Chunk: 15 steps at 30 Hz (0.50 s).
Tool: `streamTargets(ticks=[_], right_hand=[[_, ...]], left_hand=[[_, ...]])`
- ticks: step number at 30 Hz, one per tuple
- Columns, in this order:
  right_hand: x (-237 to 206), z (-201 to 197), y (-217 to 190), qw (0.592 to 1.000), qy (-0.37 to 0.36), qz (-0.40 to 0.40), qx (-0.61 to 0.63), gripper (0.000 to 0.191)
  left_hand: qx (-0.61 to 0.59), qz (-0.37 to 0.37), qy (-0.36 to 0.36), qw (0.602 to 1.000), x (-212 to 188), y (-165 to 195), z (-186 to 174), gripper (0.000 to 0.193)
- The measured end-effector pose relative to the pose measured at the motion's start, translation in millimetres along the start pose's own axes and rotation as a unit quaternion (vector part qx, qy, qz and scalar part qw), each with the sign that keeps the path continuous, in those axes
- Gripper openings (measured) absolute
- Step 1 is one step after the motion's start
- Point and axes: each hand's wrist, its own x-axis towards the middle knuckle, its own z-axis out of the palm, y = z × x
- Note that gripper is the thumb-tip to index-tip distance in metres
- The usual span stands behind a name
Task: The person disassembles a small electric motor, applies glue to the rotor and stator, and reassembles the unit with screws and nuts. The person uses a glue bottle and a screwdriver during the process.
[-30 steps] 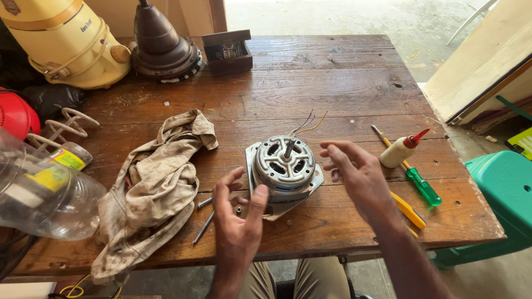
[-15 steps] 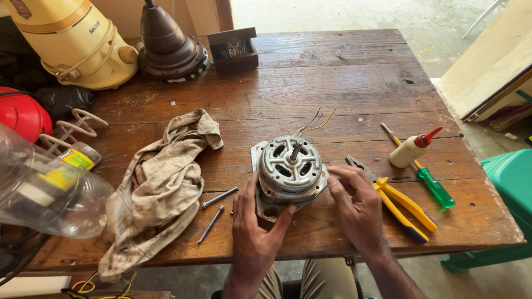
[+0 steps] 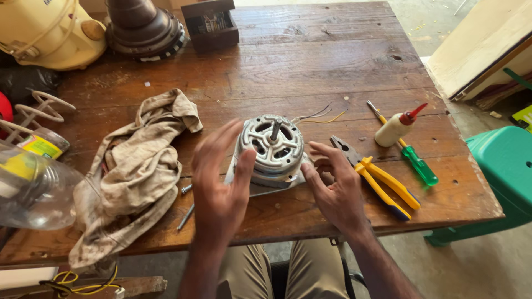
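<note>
Motor (image 3: 271, 149) sits upright near the front edge of the wooden table (image 3: 310, 61), thin wires trailing behind it. Left hand (image 3: 219, 185) is open, fingers spread, thumb on the motor's side. Right hand (image 3: 335, 188) is open too, fingertips just beside the base. Yellow pliers (image 3: 382, 182) lie right, a dirty rag (image 3: 133, 171) left.
</note>
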Motion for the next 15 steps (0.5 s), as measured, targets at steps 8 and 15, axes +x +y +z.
streamTargets(ticks=[8, 15], right_hand=[[0, -4, -2, 0.995, -0.062, -0.07, -0.021, 0.066], [-2, -3, -1, 0.991, -0.061, -0.102, -0.053, 0.078]], left_hand=[[-0.033, -0.001, -0.172, 0.984, 58, 5, 18, 0.031], [-0.14, -0.057, -0.135, 0.979, 58, 7, 20, 0.02]])
